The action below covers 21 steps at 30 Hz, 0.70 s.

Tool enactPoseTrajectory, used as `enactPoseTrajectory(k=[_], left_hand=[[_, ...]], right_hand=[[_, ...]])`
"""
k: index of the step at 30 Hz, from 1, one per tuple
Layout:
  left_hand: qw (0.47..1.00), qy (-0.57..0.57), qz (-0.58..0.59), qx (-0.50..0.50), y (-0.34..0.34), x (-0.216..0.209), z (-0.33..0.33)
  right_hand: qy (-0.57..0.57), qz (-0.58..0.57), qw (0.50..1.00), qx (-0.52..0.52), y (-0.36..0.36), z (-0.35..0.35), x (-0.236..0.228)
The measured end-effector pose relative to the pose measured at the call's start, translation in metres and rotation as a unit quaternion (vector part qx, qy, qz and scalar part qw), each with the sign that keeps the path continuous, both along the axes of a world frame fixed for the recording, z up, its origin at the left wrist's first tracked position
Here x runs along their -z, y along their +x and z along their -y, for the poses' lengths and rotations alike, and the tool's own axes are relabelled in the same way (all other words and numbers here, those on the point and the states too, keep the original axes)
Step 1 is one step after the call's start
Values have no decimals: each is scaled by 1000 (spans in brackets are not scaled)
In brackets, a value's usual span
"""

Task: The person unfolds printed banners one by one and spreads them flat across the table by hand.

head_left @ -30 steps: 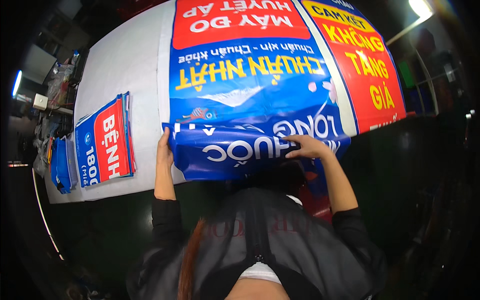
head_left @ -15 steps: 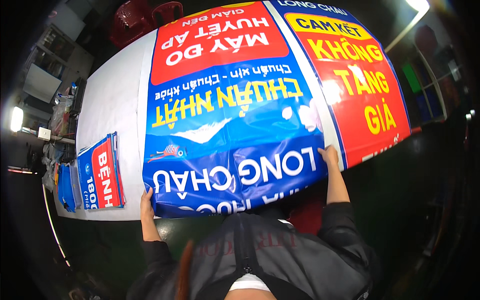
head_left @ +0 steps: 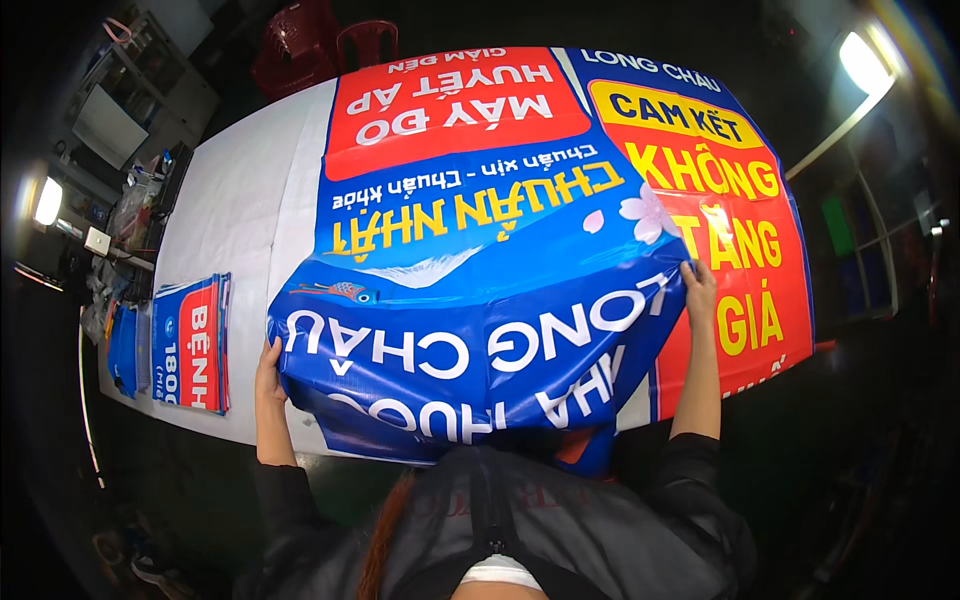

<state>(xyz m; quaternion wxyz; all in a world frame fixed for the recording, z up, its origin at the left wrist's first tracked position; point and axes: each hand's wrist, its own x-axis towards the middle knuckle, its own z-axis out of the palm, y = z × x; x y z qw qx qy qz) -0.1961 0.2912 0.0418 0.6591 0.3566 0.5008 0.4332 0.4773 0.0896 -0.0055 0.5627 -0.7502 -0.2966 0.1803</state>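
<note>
A large glossy banner [head_left: 440, 285], blue with a red panel at its far end, lies upside down to me, its near part lifted and bent toward my body. My left hand [head_left: 268, 375] is closed on its left edge. Farther from me, my right hand [head_left: 700, 288] grips its right edge, fingers partly hidden. Creases run through the raised blue part, and its near end droops over the table's front edge. To the right lies a red banner [head_left: 738, 290] with yellow lettering and a blue top; the lifted banner overlaps its left side.
The white table [head_left: 230, 215] extends to the left. On its near left corner sit a stack of folded blue and red banners [head_left: 188, 345] and a blue bundle [head_left: 122, 350]. Red plastic chairs [head_left: 298, 45] stand beyond the far edge. A lit lamp [head_left: 862, 62] shines at right.
Both hands have moved up and outward with the banner's near part, which now rises and bulges, showing more of its near lettering. My right hand now partly covers the red banner. The view has shifted slightly.
</note>
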Motion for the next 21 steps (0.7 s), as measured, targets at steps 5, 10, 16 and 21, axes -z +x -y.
enactPoseTrajectory(k=[5, 10, 16, 21], left_hand=[[995, 24, 96, 7, -12, 32, -2], [995, 27, 81, 48, -25, 71, 23], [996, -16, 84, 34, -23, 66, 42], [998, -25, 44, 40, -18, 28, 27]], right_hand=[[128, -16, 992, 5, -25, -4, -85], [99, 49, 988, 108, -26, 24, -84], [-25, 26, 989, 143, -11, 71, 9], [5, -3, 976, 216, -2, 77, 21]])
